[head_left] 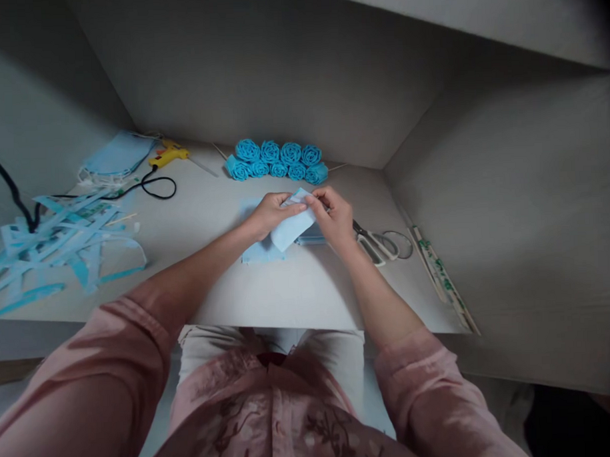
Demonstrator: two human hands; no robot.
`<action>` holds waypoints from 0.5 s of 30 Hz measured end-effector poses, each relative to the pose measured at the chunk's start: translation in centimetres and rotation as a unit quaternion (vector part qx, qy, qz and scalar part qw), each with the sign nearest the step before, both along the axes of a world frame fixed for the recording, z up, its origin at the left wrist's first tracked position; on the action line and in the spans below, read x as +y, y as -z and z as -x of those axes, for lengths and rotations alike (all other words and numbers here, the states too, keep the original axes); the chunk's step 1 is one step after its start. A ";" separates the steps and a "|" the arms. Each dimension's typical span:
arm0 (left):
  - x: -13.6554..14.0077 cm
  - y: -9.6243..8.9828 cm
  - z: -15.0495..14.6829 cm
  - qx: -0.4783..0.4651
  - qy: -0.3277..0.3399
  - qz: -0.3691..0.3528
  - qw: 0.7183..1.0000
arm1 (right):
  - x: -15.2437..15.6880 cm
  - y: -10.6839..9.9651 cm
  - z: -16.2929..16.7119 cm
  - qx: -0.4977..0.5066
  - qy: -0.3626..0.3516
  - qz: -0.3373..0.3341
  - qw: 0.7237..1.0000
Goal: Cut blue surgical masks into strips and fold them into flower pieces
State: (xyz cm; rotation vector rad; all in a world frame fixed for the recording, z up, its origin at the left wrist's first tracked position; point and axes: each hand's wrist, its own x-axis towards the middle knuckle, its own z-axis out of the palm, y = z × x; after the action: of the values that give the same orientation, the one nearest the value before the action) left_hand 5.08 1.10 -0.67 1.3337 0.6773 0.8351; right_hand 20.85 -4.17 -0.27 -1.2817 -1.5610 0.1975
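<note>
Grey panel walls [289, 76] around a pale tabletop [282, 299] in the head view; clock centred on the held sheet, twelve towards the back. At the centre, clear of the tabletop, a light-blue fabric sheet [291, 230], tilted, with its upper edge pinched at both sides. Left hand [270, 213]: closed to a thumb-and-finger pinch on the sheet's upper left. Right hand [336, 213]: fingers curled, thumb and forefinger nipping the upper right corner.

Step in hand, by the look of it: working that upper edge, perhaps folding or rolling; impossible to tell which. Likely needs for the next move: steady left pinch, small right-fingertip turn, even tension.

At eight, partly beneath, a flat blue piece [262, 252]; at four, just beside, a folded blue stack [310, 239]. Near twelve, nine blue fabric roses [278, 169] in two rows. At ten, a yellow glue gun [168, 155] beside a pile of face masks [119, 155]. Towards nine, tangled blue strips [85, 243]. At three, white-handled scissors [368, 238]; farther out, nearer four, slim wooden sticks [428, 265].
</note>
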 end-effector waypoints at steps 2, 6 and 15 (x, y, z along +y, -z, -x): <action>-0.3 -0.2 0.0 0.017 -0.001 -0.013 1.000 | 0.0 0.0 -0.1 0.020 -0.027 0.027 0.999; -0.5 -0.2 -0.1 0.065 0.002 -0.067 0.996 | 0.3 0.0 -0.3 0.041 -0.047 0.066 0.996; 0.4 0.3 0.3 0.091 -0.005 -0.067 0.994 | 1.2 0.3 -2.2 0.100 0.066 -0.026 0.992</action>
State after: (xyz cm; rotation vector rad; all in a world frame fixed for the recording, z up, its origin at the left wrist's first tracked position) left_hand 4.83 1.47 -0.98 1.5416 0.7810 0.7840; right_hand 23.07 -3.01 -0.60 -1.2784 -1.2979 0.1937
